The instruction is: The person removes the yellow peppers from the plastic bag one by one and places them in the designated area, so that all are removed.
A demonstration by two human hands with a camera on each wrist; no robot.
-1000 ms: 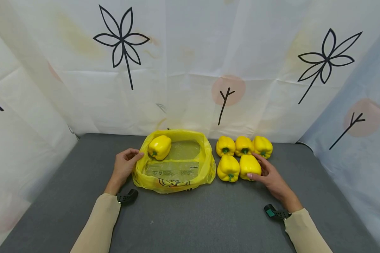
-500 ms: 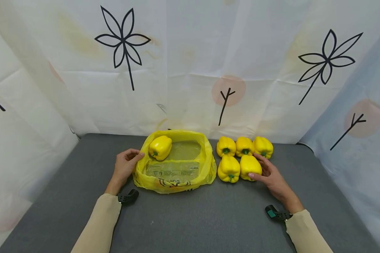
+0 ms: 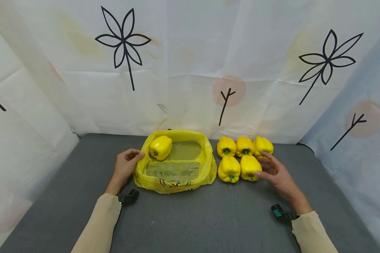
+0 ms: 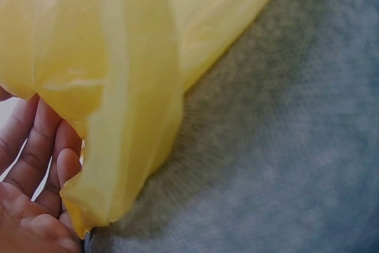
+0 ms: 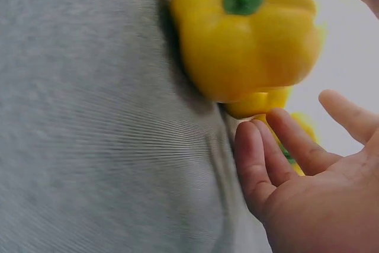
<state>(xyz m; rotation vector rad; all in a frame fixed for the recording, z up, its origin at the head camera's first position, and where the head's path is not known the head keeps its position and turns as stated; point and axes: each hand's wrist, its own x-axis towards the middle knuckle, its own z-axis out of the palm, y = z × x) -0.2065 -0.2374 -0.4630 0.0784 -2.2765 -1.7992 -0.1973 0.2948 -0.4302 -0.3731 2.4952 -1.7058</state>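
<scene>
A yellow plastic bag [image 3: 174,188] stands with its mouth spread wide, one yellow bell pepper [image 3: 160,147] lying inside at its back left. At the bag's left rim my left hand [image 3: 125,168] pinches the plastic; the left wrist view shows the bag's fold [image 4: 118,146] covering some fingertips. To the right of the bag several yellow bell peppers stand in two rows. My right hand [image 3: 277,177] is just right of the front-right pepper [image 3: 250,168], fingers spread and nothing held. In the right wrist view that pepper [image 5: 249,39] sits apart from the loosely extended fingers [image 5: 290,137].
The back row of peppers [image 3: 244,146] stands close to a white patterned cloth [image 3: 190,88] hanging behind the grey table [image 3: 190,221]. Another pepper [image 3: 229,169] in the front row stands between the bag and the front-right pepper.
My right hand has let go of the front-right pepper and drawn back slightly to the right. The left hand and the bag stay where they were.
</scene>
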